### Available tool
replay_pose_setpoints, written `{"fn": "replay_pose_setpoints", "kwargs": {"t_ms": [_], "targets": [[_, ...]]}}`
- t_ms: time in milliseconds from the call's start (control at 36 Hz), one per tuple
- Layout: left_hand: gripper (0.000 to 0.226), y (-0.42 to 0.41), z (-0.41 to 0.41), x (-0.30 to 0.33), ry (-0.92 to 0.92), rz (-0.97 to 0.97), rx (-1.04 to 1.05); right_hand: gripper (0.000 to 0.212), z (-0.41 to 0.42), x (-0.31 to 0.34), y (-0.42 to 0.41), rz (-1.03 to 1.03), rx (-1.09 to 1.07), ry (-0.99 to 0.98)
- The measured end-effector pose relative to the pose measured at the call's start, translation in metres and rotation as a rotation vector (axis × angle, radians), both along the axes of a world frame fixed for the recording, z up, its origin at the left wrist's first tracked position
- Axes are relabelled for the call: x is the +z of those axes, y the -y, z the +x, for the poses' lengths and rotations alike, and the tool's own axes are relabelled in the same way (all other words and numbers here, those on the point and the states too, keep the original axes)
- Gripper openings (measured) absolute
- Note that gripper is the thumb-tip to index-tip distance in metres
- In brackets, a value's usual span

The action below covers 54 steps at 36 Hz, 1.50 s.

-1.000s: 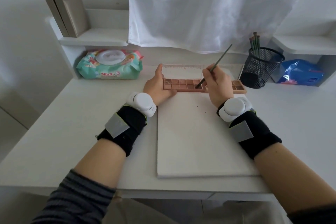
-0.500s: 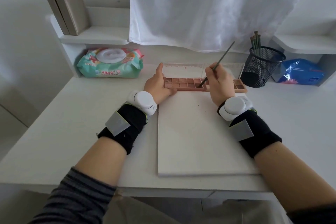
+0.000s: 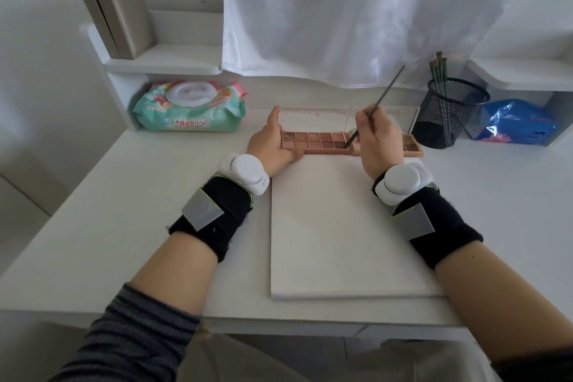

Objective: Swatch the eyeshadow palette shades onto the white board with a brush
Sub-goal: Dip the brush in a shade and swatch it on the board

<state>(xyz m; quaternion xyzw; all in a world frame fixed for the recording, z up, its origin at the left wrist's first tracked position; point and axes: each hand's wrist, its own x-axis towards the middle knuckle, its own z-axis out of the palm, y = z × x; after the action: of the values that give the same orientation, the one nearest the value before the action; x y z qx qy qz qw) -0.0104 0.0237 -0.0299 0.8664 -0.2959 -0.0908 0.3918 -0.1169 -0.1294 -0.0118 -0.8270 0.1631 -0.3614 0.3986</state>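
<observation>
Right hand point(image 3: 376, 141) pinches the brush point(image 3: 376, 105) over the palette point(image 3: 313, 141); left hand point(image 3: 271, 146) grips the palette's end. Behind the palette on the white desk point(image 3: 124, 211) hangs a curtain point(image 3: 356, 9); the lid's lettering is unreadable.

Right hand point(image 3: 376, 141) tilted brush point(image 3: 375, 108) more upright; tip shifted slightly within eyeshadow palette point(image 3: 313, 141) pans.

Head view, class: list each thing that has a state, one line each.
eyeshadow palette: clear lid open.
brush: tip in a pan.
white board: nearly bare, few specks.
left hand: grips palette's end.
right hand: holds brush.
wipes pack: lid closed.
mesh cup: upright, holding brushes.
</observation>
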Motion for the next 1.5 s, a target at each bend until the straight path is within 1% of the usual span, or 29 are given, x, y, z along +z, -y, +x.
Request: {"fn": "replay_pose_setpoints", "kwargs": {"t_ms": [111,278,389,528,611,750,861,1028,1083,1167,1278,1361,1444,1500], "targets": [[0.097,0.000,0.001,-0.001,0.001,-0.003,0.000,0.016,0.001,0.000,0.000,0.028,0.011,0.022],[0.096,0.001,0.001,-0.001,-0.004,-0.009,0.000,0.017,0.001,-0.001,0.002,-0.025,0.011,-0.020],[0.097,0.001,0.001,-0.002,-0.005,-0.010,-0.001,0.018,0.001,0.000,0.001,-0.041,0.009,-0.009],[0.097,0.000,0.001,-0.002,-0.005,-0.012,-0.005,0.014,0.004,-0.005,0.001,-0.023,0.062,0.022],[0.096,0.000,0.001,-0.001,0.002,-0.011,-0.007,0.014,0.006,-0.009,0.005,-0.009,0.102,-0.018],[0.096,0.000,0.002,-0.002,0.008,-0.010,-0.006,0.024,0.008,-0.010,0.007,-0.020,0.086,-0.050],[0.097,0.001,0.004,-0.004,0.004,-0.015,-0.006,0.025,0.006,-0.007,0.005,-0.001,0.076,-0.052],[0.095,0.000,0.003,-0.004,-0.006,-0.029,-0.006,0.015,0.003,-0.004,0.002,0.019,0.051,0.033],[0.095,0.000,0.003,-0.004,-0.007,-0.031,-0.004,0.015,0.004,-0.005,0.004,0.015,0.062,0.025],[0.095,0.000,0.004,-0.005,-0.012,-0.029,-0.001,0.021,0.006,-0.009,0.007,0.063,0.101,-0.012],[0.097,0.000,0.006,-0.006,-0.022,-0.029,-0.005,0.022,0.005,-0.008,0.005,0.058,0.079,-0.057],[0.097,0.000,0.006,-0.006,-0.025,-0.021,-0.003,0.023,0.004,-0.005,0.003,0.056,0.072,-0.041],[0.098,0.000,0.004,-0.005,-0.033,-0.020,0.000,0.018,0.003,-0.004,0.002,0.044,0.062,0.009],[0.103,-0.001,0.002,-0.003,-0.043,-0.012,-0.002,0.016,0.002,-0.002,0.001,0.043,0.063,0.030]]}}
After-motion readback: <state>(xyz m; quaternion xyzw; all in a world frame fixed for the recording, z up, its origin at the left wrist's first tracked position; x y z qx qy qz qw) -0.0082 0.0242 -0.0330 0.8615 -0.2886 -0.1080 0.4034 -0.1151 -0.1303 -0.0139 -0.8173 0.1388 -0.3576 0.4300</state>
